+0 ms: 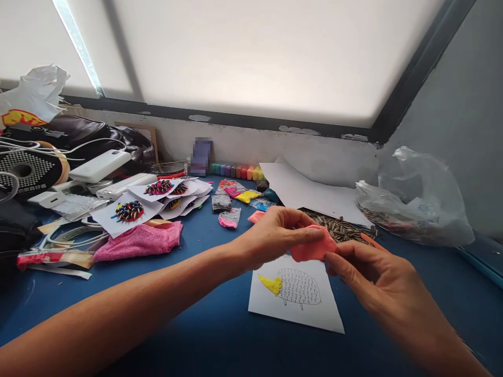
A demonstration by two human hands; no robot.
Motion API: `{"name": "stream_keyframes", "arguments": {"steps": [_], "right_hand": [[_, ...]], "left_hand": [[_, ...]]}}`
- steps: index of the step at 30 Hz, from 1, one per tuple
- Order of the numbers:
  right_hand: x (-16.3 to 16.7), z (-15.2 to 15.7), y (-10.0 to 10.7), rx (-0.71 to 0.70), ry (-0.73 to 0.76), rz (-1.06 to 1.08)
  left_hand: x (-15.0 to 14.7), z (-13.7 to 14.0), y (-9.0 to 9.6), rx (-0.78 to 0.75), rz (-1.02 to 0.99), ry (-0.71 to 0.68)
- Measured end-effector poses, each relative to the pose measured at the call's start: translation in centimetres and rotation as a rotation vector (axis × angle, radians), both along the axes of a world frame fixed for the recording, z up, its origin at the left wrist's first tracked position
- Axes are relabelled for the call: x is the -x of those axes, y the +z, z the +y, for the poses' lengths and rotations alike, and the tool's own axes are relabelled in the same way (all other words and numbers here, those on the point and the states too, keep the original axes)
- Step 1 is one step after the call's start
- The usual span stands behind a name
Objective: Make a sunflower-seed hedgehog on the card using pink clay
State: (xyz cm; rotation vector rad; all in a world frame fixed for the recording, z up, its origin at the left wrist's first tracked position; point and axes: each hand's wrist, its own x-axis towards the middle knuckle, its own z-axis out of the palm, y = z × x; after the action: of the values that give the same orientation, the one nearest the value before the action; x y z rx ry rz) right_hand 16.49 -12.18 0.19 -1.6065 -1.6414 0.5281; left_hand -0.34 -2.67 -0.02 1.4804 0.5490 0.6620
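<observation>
Between my two hands is a flattened piece of coral-pink modelling clay [314, 246]. My left hand [281, 233] pinches its upper left side, thumb lying across the front. With thumb and fingertips closed, my right hand [369, 269] grips its lower right edge. Below them, flat on the blue table, lies a white sheet with a hedgehog drawing [301, 285]. Yellow clay [271, 284] covers the drawing's pointed head, while its body shows only pen marks. My hands are above the sheet and hide part of its top edge.
Sunflower seeds [338, 228] are heaped behind my hands, near a clear plastic bag [424, 204]. Small clay packets [230, 217] lie mid-table. Finished seed-covered pictures [129, 212], a pink cloth [139, 242] and white power banks [101, 166] crowd the left. White paper [310, 191] leans by the wall.
</observation>
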Motion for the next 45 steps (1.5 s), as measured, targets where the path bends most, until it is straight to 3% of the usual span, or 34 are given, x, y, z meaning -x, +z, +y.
{"name": "stream_keyframes", "arguments": {"steps": [6,18,24,30,37,45], "right_hand": [[-0.1,-0.2,0.1,0.043,0.02,0.014],[0.1,0.4,-0.1,0.106,0.096,0.06],[-0.3,0.4,0.1,0.003,-0.071,-0.065],[-1.2,0.9,-0.6,0.046,-0.193,0.005],[-1.0,1.3,-0.7,-0.033,-0.125,-0.072],[0.1,0.8,-0.6,-0.016,0.009,-0.021]], "left_hand": [[0.3,0.8,-0.4,0.059,-0.052,-0.098],[0.5,1.2,-0.8,0.05,0.004,-0.134],[0.6,1.4,-0.8,0.082,0.024,-0.121],[0.1,1.1,-1.0,0.123,0.102,-0.118],[0.3,0.5,-1.5,0.003,0.179,-0.103],[0.0,-0.2,-1.2,0.0,0.194,-0.146]]}}
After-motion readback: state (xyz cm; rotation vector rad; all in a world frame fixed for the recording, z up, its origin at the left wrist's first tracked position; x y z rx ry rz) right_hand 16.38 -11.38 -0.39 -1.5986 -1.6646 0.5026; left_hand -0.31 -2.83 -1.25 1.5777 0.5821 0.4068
